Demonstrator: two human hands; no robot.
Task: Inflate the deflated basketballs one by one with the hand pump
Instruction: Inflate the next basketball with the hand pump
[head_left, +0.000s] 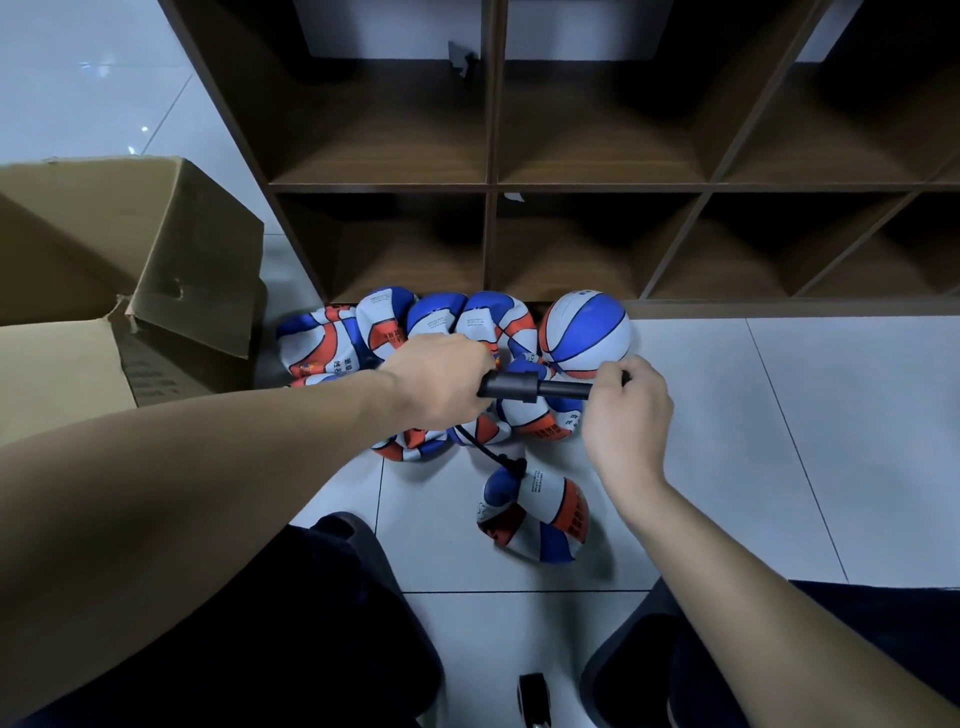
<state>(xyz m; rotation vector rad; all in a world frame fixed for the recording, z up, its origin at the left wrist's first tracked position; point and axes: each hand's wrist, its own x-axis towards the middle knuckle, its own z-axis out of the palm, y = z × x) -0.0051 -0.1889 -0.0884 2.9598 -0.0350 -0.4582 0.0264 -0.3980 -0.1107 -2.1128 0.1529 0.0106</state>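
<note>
The rigid, light hand pump (535, 388) is held level, left hand (441, 382) wrapped round its barrel, right hand (626, 410) clamped on its handle, hose running to the limp, soft deflated basketball (535, 512) on the floor, which probably needs steadying.

One round, fully inflated blue, white and orange basketball (586, 333) sits at twelve o'clock. One limp ball (535, 514) lies alone at six o'clock. The crumpled heap (395, 332) at eleven o'clock defies an exact count. One black hand pump (535, 388), one brown cardboard box (124, 270).
</note>
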